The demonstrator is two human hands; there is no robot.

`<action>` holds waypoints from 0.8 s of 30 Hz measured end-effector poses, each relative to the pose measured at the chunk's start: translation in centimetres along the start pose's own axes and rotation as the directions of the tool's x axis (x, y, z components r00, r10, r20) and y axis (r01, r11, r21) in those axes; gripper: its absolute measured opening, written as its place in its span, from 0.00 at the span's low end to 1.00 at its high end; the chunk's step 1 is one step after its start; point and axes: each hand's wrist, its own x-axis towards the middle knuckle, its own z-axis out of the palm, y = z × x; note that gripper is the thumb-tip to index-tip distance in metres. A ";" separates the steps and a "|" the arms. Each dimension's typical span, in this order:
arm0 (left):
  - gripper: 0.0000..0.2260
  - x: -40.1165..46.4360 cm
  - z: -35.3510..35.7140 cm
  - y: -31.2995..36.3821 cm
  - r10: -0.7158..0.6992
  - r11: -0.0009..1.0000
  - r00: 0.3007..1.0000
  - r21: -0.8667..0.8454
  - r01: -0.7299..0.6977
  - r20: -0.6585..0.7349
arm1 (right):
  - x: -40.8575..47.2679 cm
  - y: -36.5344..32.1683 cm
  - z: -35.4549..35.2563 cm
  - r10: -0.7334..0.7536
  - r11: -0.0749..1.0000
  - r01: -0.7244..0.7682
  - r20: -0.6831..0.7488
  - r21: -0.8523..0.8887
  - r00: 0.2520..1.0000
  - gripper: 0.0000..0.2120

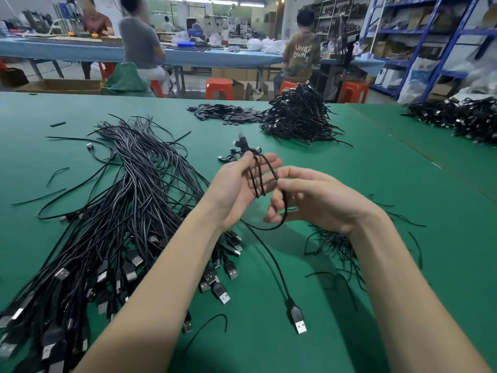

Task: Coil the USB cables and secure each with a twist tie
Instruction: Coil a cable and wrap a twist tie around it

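- Head view: we look down at a green, matte counter (349, 162) with both bare forearms reaching out over its near edge.
- Our left hand (242, 187) is held palm up with fingers straight and spread; several loops of a thin black USB cable (259, 181) are wound across those fingers, their long axis running away from us toward the far edge.
- Our right hand (309, 200), just beside the left and touching the coil, pinches the same cable between thumb and fingertips at the loops' right side; the other fingers are loosely curled.
- From the right hand the cable drops in a slack bend, then trails toward the near edge and ends in a flat, metal-tipped USB plug (298, 317) lying on the counter between our forearms.
- We judge the coil is part wound: the free tail lies below and nearer us than both hands, and the right hand is the one placed to feed it on.
- A large fan of loose cables (121, 211), smooth, glossy and black, covers the counter's left side, plugs toward the near-left corner.
- A scatter of thin, wiry twist ties (338, 243) lies under our right wrist.
- A heap of bundled cables (298, 117) sits toward the far edge.
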 end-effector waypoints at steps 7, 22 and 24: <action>0.22 -0.4 -0.7 1.6 0.099 0.936 0.980 -0.351 -0.033 0.170 | -0.7 2.3 -2.4 0.156 0.987 -0.150 0.155 -0.049 0.976 0.08; 0.19 -0.2 -0.7 0.1 -0.166 0.805 0.975 0.591 0.047 0.150 | 1.6 -0.2 -0.7 -0.063 0.994 0.011 -0.467 -0.113 0.882 0.03; 0.20 0.1 -0.8 -0.1 -0.044 0.665 0.992 0.744 -0.059 0.117 | 2.1 -0.3 0.6 -0.109 0.982 0.025 -0.455 -0.187 0.884 0.05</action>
